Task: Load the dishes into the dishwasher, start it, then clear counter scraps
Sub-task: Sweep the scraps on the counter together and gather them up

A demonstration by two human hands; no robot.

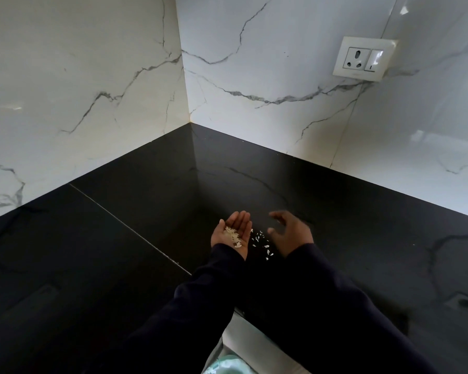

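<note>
On the left, the marble wall (79, 76) meets the black desk (92, 252) at a corner. The left hand (234, 234) lies palm up just above the desk, its fingers (241, 218) straight and close together, cupping a small pile of white scraps (233, 235). Just to its right, loose scraps (262, 242) lie scattered on the desk between the two hands. The right hand (292, 230) hovers beside them, blurred, fingers loosely curled and holding nothing that can be made out. Farther right, a wall socket (364, 59) sits well above the desk.

This looks like the scrap-clearing stage. The risk is spillage: the cupped palm is shallow, so tilting it could tip the gathered scraps back out. A hasty sweep by the right hand could also flick the light pieces past the palm or off the desk edge near the sleeves.
</note>
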